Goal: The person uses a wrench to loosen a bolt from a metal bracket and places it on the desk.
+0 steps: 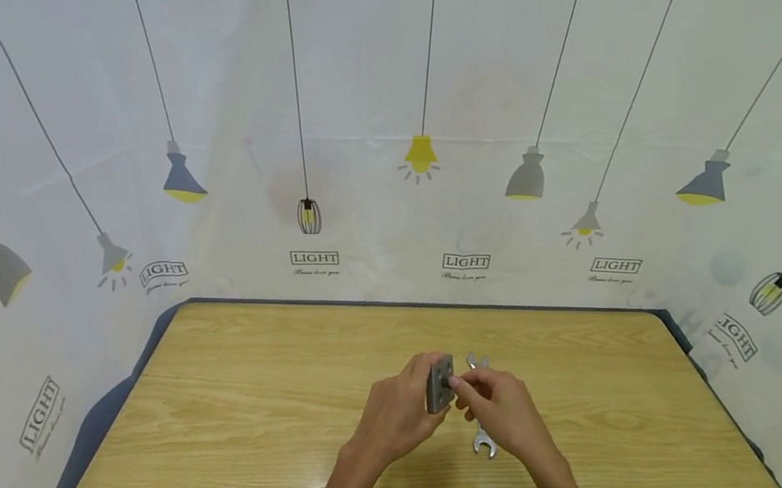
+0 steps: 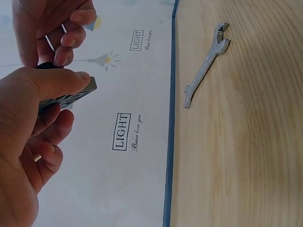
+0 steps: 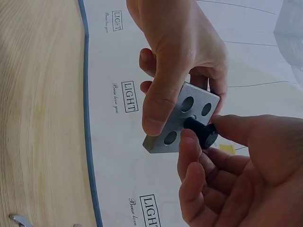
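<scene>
My left hand (image 1: 402,411) grips a grey metal block (image 3: 198,105) by its edges, thumb on one side and fingers on the other. Several round holes show in the block's face. Between thumb and fingers, my right hand (image 3: 236,165) pinches a black bolt (image 3: 202,132), its shank end at one of the holes. How deep the shank sits in the hole I cannot tell. A silver open-ended wrench (image 2: 207,66) lies on the table, partly behind the right hand in the head view.
The wooden table (image 1: 233,402) has a dark blue edge (image 1: 385,302). Behind it hangs a pale sheet (image 1: 363,54) printed with lamps and lettering.
</scene>
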The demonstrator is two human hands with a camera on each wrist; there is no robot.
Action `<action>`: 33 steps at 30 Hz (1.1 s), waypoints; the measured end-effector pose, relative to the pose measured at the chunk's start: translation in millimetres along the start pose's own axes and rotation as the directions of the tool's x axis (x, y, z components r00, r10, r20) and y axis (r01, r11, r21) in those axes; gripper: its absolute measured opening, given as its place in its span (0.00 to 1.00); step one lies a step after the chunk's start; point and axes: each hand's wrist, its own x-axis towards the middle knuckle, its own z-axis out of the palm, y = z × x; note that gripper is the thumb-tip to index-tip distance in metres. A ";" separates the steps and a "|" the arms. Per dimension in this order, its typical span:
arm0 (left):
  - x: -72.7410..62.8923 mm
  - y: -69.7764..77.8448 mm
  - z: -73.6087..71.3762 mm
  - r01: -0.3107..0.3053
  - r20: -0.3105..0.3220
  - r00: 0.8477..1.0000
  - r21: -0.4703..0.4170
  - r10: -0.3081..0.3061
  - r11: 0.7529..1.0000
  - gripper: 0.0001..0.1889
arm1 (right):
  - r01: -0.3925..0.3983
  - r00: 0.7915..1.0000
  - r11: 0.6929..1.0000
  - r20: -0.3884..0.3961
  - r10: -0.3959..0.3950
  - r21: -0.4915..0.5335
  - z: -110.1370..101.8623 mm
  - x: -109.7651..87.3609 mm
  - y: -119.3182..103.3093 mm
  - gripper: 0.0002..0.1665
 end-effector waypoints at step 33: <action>0.1 -2.2 1.4 0.006 -0.013 1.000 -0.025 -0.006 1.000 0.32 | 0.079 0.995 0.996 -0.057 -0.082 -0.046 -0.6 -2.9 0.0 0.08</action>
